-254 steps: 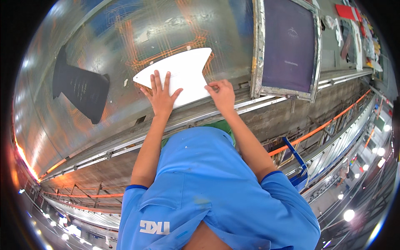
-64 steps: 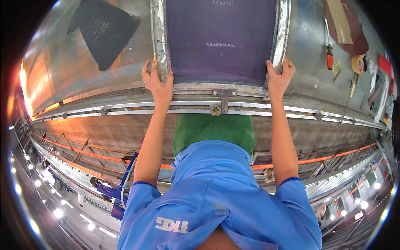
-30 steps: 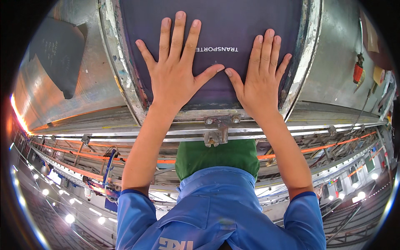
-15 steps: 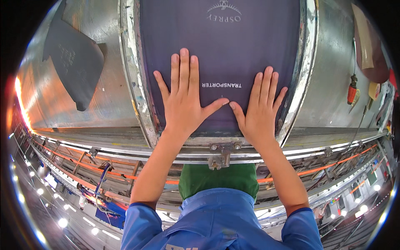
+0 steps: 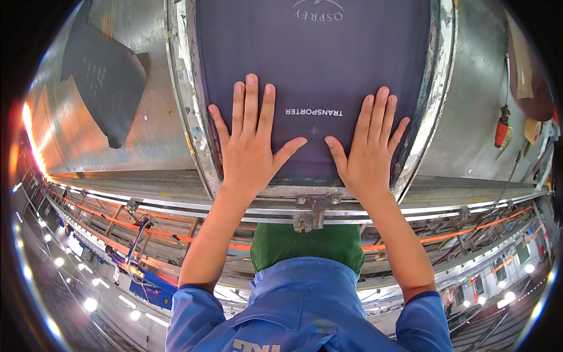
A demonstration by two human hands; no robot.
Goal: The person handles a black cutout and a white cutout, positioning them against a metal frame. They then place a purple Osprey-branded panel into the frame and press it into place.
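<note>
We rest our left hand [image 5: 248,151] and right hand [image 5: 369,154] flat, fingers spread, on the purple silkscreen mesh [image 5: 314,70] at the near edge of the metal table [image 5: 469,129]; light, even palm pressure seems best.

A smooth, matt purple screen [image 5: 316,53] sits in a rough, blotched metal frame [image 5: 189,88]; the bench [image 5: 476,105] is glossy metal, the dark sheet [image 5: 111,79] matt, the blue shirt [image 5: 311,284] soft-looking cloth.
</note>
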